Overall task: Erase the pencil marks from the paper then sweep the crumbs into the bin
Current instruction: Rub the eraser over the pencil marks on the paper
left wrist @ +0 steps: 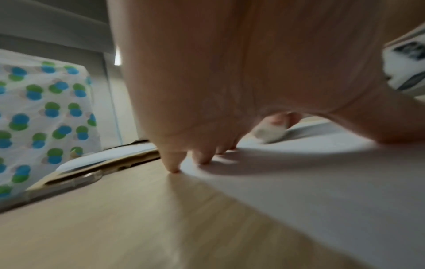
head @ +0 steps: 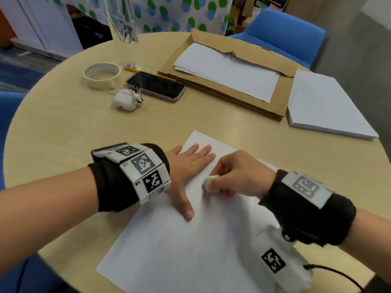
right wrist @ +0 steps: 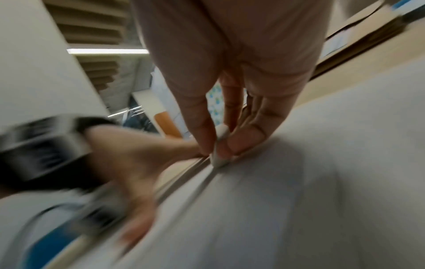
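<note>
A white sheet of paper [head: 190, 246] lies at the near edge of the round table [head: 63, 127]. My left hand [head: 188, 166] lies flat on the paper's far left part, fingers straight and thumb spread. My right hand [head: 230, 176] pinches a small white eraser [head: 209, 183] and holds its end against the paper beside the left hand. The left wrist view shows the eraser [left wrist: 269, 134] beyond my flat fingers [left wrist: 174, 163]. In the blurred right wrist view, thumb and fingers clamp the eraser [right wrist: 218, 154] on the paper [right wrist: 299, 200]. Faint pencil marks barely show. No bin is in view.
Beyond the paper lie a white earbud case [head: 124, 100], a phone [head: 156, 86], a roll of masking tape [head: 101, 75] and a pencil [head: 131, 69]. A brown envelope with sheets [head: 228, 72] and a paper stack [head: 325, 104] sit far right. Blue chairs [head: 285, 32] surround the table.
</note>
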`<state>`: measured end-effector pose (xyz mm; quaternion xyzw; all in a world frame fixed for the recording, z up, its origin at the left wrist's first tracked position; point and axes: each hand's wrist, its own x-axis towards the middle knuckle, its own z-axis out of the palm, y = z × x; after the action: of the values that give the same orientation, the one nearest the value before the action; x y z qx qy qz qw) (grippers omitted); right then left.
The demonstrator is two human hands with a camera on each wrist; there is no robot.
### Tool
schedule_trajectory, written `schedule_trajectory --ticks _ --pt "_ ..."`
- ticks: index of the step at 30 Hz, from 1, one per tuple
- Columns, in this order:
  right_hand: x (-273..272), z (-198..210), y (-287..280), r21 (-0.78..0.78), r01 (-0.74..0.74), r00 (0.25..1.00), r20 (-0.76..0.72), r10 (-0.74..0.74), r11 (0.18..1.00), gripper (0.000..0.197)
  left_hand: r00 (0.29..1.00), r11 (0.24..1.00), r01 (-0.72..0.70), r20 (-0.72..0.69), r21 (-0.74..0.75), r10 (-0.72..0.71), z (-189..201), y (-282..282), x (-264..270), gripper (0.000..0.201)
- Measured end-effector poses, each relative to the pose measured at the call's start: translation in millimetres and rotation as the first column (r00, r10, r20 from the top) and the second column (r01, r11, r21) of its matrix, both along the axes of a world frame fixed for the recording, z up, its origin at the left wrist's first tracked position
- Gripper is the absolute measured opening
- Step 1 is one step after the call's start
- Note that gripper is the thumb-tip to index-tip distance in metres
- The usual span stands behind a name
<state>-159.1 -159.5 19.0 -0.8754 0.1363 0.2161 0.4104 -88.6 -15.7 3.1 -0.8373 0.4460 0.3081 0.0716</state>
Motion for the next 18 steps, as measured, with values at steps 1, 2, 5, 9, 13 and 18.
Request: schedule_trajectory --ticks 1,2,5,9,13,18 --pt "-9.1 0.1 5.0 0.020 -0.041 0.998 -0.043 0.042 0.999 0.011 1.000 1.000 0.008 0.016 0.015 -0.008 0.0 -0.9 -1.4 0.139" --pt "-14.3 0.3 7.0 0.037 -0.066 0.994 -0.085 0.068 0.997 0.011 1.000 1.000 0.011 0.023 0.026 -0.011 0.4 -1.9 -2.5 0.139" --pt "-2.0 4.9 -0.7 0.046 0.023 0.994 -0.103 -0.018 0.999 0.011 0.999 0.998 0.024 0.041 0.053 -0.026 3.6 -5.0 -4.6 0.139" --pt "15.1 6.8 -9.0 0.048 0.243 0.968 0.051 -0.245 0.969 0.013 0.999 0.998 0.015 0.039 0.061 -0.017 6.5 -10.9 -7.9 0.141" --pt "-22.1 -2.5 8.1 0.055 0.081 0.996 -0.053 -0.078 0.995 0.014 1.000 0.997 -0.009 0.016 0.079 0.008 7.1 -14.5 -8.1 0.141" --pt "2.6 4.7 -4.7 0.036 0.225 0.974 -0.020 -0.225 0.974 0.010 1.000 0.999 -0.011 0.006 0.053 0.011 6.1 -11.6 -6.9 0.140"
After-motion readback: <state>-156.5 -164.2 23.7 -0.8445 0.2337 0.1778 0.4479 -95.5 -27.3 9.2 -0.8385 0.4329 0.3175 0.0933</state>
